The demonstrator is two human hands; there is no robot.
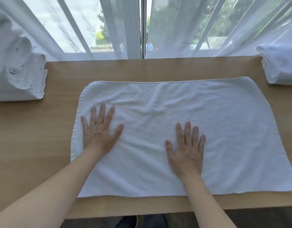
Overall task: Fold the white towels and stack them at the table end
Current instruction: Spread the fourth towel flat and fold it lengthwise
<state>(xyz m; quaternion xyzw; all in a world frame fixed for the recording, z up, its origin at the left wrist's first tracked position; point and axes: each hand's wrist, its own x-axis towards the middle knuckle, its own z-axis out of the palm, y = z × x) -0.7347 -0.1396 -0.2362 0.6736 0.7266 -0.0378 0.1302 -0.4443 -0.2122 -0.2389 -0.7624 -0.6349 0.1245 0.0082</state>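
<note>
Smoothing was the step in hand: the left hand [99,130] and right hand [187,149] lay flat, fingers spread, gripping nothing, on the white towel [207,129] spread beneath them on the desk [35,129]; a folded stack [280,66] sat beyond the right hand. Next, probably, pinching an edge to fold.

Your left hand [99,129] and right hand [186,150] press flat on the towel [216,129]. It lies spread on the table [35,129] (stacks at both ends).
</note>
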